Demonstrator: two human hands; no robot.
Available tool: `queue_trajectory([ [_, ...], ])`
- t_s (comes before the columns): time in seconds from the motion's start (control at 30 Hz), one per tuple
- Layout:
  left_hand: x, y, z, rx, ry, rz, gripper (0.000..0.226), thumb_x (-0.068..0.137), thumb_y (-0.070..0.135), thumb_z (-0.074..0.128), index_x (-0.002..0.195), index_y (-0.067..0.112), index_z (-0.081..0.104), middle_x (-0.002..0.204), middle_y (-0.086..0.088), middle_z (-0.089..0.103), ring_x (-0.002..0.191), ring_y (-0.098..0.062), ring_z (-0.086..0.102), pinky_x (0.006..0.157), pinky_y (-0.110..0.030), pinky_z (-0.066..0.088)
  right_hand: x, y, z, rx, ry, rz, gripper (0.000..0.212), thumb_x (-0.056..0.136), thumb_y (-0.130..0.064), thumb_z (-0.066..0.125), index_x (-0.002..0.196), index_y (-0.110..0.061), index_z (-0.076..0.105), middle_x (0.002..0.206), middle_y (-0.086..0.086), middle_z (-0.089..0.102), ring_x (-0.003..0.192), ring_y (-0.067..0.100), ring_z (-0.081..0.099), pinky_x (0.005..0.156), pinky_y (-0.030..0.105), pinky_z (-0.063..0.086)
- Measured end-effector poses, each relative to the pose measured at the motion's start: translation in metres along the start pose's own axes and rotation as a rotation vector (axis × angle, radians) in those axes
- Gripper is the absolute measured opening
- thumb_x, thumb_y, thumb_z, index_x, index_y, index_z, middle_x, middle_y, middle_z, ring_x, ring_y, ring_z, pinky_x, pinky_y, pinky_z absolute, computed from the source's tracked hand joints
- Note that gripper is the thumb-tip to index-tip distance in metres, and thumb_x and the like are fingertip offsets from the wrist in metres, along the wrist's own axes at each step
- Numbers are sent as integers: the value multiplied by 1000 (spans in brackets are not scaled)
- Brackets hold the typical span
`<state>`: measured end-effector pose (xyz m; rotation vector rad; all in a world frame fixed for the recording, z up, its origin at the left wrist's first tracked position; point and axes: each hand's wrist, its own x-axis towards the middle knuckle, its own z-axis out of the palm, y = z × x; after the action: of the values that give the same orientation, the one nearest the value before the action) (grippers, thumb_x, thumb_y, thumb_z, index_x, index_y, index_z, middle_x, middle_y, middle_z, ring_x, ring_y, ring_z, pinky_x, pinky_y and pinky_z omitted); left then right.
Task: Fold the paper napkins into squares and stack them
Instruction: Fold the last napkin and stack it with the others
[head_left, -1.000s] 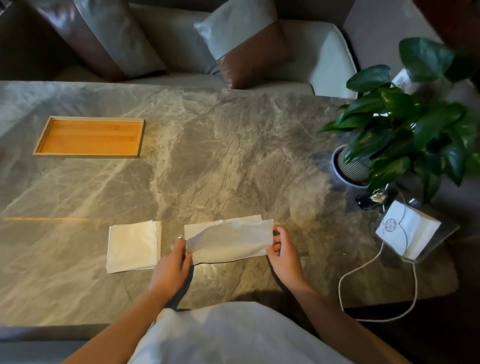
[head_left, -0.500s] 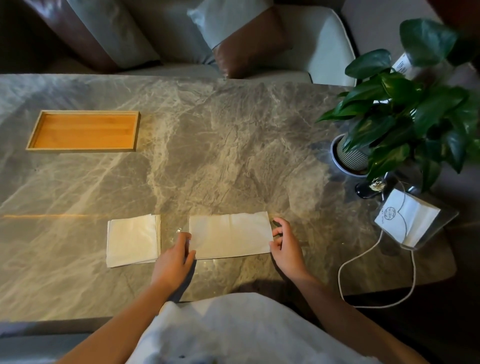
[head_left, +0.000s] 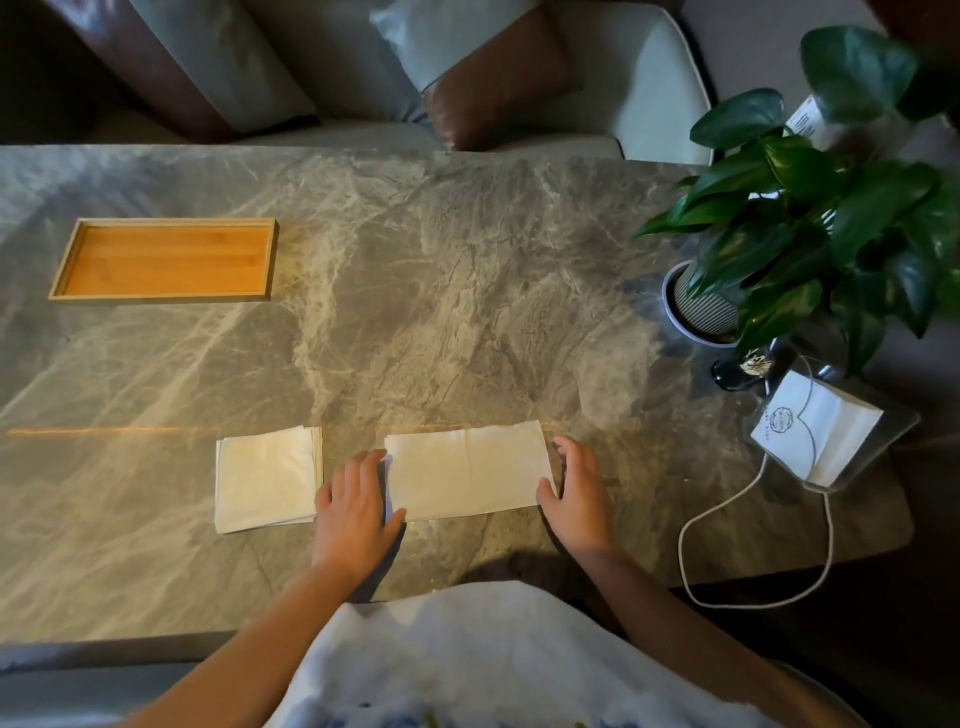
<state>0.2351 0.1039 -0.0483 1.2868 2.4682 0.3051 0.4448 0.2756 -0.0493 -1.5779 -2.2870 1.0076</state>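
A white paper napkin (head_left: 467, 470) lies flat on the marble table (head_left: 415, 312) near its front edge, folded into a long rectangle with a crease down its middle. My left hand (head_left: 356, 512) rests at the napkin's left end with fingers spread, the thumb touching the lower left corner. At the right end sits my right hand (head_left: 576, 493), fingers apart and curved, touching the short edge. Left of my left hand is a stack of folded square napkins (head_left: 265, 478).
A wooden tray (head_left: 67, 270) sits at the back left. A potted plant (head_left: 810, 218) stands at the right edge, with a clear holder of white napkins (head_left: 815, 431) and a white cord (head_left: 727, 525) near it. A sofa with cushions (head_left: 493, 73) lies beyond the table.
The napkin's top half was folded down and laid flat. Both hands let go of its ends and now rest flat beside them.
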Motion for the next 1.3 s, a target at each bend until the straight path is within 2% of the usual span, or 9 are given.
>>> queue_trajectory([
  [0.1,3,9,-2,81,86,142,73,77,39,72,135,13,37,141,-12,46,121,-35,49,98,-53,40,3,-10,-2,-245,-2,-192,55,83,-23,63,135,-17,44,144,3,44,132,24,39,107,45,37],
  [0.23,15,29,6,185,-100,267,68,93,46,44,149,21,16,159,-4,16,146,-26,16,114,-57,14,5,-35,21,-482,-275,-433,62,95,-31,44,150,-23,17,162,-5,8,149,16,4,119,47,7],
  [0.33,21,31,14,310,-281,253,66,98,47,26,149,21,-7,160,0,-13,147,-21,-10,116,-55,-3,3,-36,37,-512,-406,-424,64,98,-28,40,152,-23,6,162,-8,-7,148,13,-12,118,50,-4],
  [0.57,6,-17,9,236,-294,171,62,100,39,21,141,25,-23,157,2,-22,139,-16,-26,114,-50,-13,6,12,11,-541,-414,-335,68,98,-32,39,151,-29,-3,153,-18,-23,140,4,-25,116,52,-8],
  [0.67,3,-19,7,233,-286,152,63,100,37,23,144,22,-18,158,0,-19,142,-18,-23,115,-51,-10,5,19,6,-533,-405,-321,70,96,-35,41,151,-30,-2,155,-18,-19,144,6,-20,116,50,-10],
  [0.77,8,-3,2,165,-172,127,66,96,32,42,150,15,8,161,-7,0,148,-26,-2,116,-54,5,2,13,7,-498,-330,-327,70,92,-41,47,151,-27,12,161,-11,4,149,11,-1,117,47,-7],
  [0.9,16,23,2,47,-85,261,60,88,27,53,143,17,30,152,-5,32,140,-24,29,115,-52,16,-5,-4,10,-499,-205,-246,73,76,-57,52,140,-27,37,142,-2,43,129,22,39,114,47,17],
  [1.07,25,37,9,-5,-258,290,59,91,23,45,146,24,22,151,4,33,141,-14,26,118,-49,5,-16,-16,21,-388,-210,-296,54,73,-52,48,123,-32,49,113,-9,58,110,18,48,106,41,25],
  [1.3,23,28,11,-31,-228,368,71,80,-3,46,145,22,29,155,2,28,146,-19,16,119,-47,7,-30,-2,26,-371,-309,-561,41,68,-31,60,109,-28,61,110,-4,58,102,19,51,98,39,37],
])
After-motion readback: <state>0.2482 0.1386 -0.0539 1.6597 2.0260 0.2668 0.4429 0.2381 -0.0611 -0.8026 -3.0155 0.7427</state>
